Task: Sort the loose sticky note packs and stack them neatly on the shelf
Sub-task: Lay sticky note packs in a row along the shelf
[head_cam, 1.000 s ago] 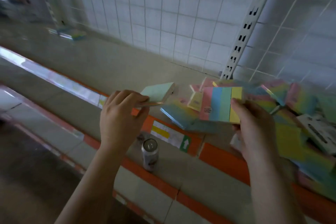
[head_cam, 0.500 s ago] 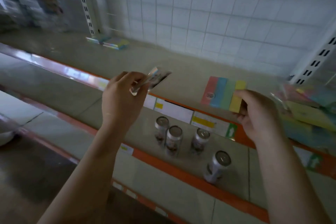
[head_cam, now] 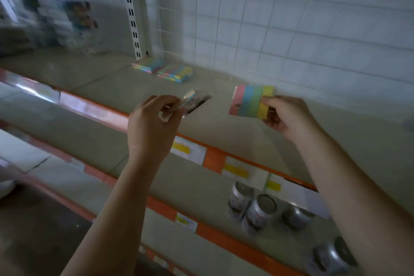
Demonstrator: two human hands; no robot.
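My right hand pinches a striped sticky note pack in pink, blue, green and yellow, held above the grey shelf. In my left hand is a thin wrapped pack, seen nearly edge-on and blurred. Two low stacks of striped packs lie at the back of the shelf beside the white upright. Both hands hover over the shelf's front half, apart from the stacks.
An orange rail with price labels runs along the shelf's front edge. Silver cans stand on the lower shelf at the right. Blurred packaged goods fill the far left. A white wire grid backs the shelf.
The view has swung left: the loose pile of packs at the right has left the frame and the two stacks at the back have come closer. Both hands kept their packs.
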